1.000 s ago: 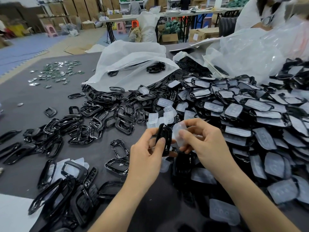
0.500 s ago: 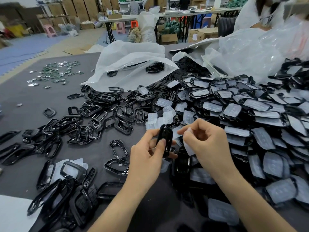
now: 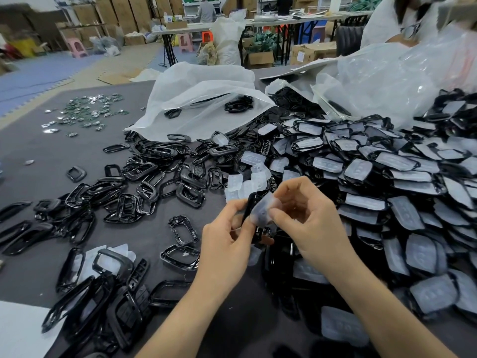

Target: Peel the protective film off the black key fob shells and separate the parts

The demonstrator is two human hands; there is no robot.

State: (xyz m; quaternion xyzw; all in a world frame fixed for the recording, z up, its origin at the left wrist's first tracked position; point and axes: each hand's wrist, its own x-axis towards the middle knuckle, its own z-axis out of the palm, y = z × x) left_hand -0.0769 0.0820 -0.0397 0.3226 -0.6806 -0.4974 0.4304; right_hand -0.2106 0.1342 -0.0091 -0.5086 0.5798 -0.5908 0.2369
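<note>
Unpeeled shells [image 3: 387,174] are heaped at the right; at lower centre one black shell [image 3: 249,204] is gripped by the left hand [image 3: 227,241]; its thin, soft film [image 3: 262,212], pinched by the right hand [image 3: 312,223], is probably best taken at an edge.

Only bare hands and forearms show of the person. The left hand [image 3: 227,244] and right hand [image 3: 312,223] are uncovered, with slender fingers [image 3: 291,186] and short, plain nails where any can be made out. The left forearm [image 3: 185,319] and right forearm [image 3: 382,306] are slim and smooth, narrowing at the wrists, and bare right to the frame's lower edge. A thin pale band [image 3: 236,229] on one left finger may be a ring, too blurred to be sure
</note>
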